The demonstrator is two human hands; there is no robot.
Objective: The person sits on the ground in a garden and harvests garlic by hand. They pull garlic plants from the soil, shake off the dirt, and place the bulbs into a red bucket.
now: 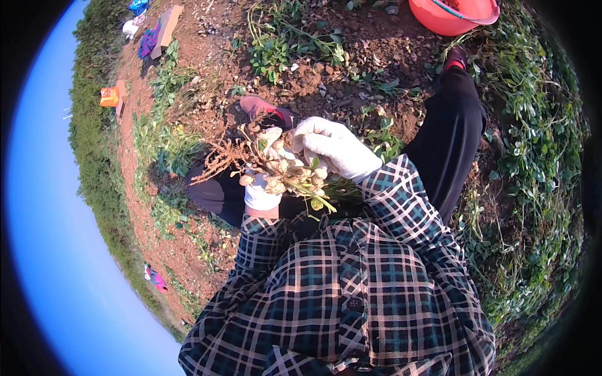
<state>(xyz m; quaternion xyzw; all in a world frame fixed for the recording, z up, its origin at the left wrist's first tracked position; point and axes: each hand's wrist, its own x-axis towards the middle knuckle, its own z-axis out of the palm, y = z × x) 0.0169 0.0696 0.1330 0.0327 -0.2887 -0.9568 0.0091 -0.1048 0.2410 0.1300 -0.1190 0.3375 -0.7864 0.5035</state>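
Note:
My left hand (263, 195), in a white glove, holds a peanut plant (256, 160) by its root end, and the pods and dry roots cover much of the hand. Pale peanut pods (275, 184) hang in a cluster over the glove, with a green stem and a few leaves pointing down to the right. My right hand (334, 148), also gloved in white, is at the right side of the cluster with its fingers bent together. Whether a pod lies between those fingertips cannot be seen.
A red plastic basin (451, 21) stands on the soil beyond my right foot. Green peanut plants (531, 155) lie thick along the right. A cardboard box (168, 30) with a purple cloth and an orange bag (109, 97) lie at the upper left. My legs are spread on both sides.

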